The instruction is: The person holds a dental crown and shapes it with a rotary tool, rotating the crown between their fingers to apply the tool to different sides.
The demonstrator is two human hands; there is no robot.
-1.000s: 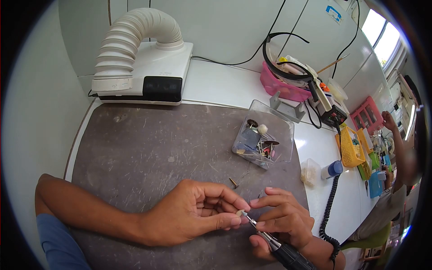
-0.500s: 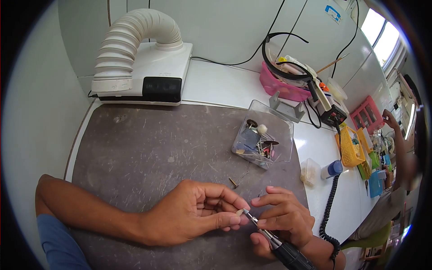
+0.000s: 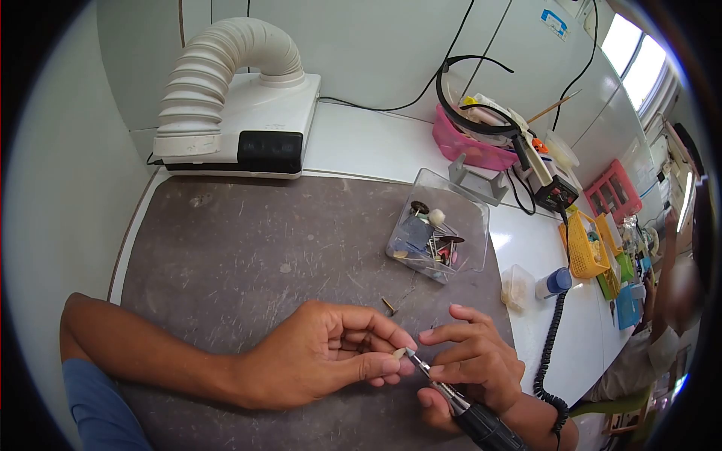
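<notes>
From the head view, my left hand (image 3: 323,361) is closed in a pinch, with a small pale piece (image 3: 399,353) between thumb and forefinger, over the near part of the counter (image 3: 353,135), right of its middle. My right hand (image 3: 481,364) is wrapped around a black and silver handpiece (image 3: 481,427), fingers partly spread, its grey tip (image 3: 410,352) at the piece; I cannot tell whether they touch. A brass-coloured bit (image 3: 389,306) lies just beyond my fingers on the dark mat (image 3: 248,248), and a clear box (image 3: 474,252) of bits sits farther back. At the counter's far left corner stands a white machine (image 3: 293,109) with a ribbed hose (image 3: 197,79); its faint print is too small for me to read. Toward the far edge, right, is a pink basket (image 3: 474,155). The writing on the blue-and-white wall sticker (image 3: 554,23) is unreadable too.
</notes>
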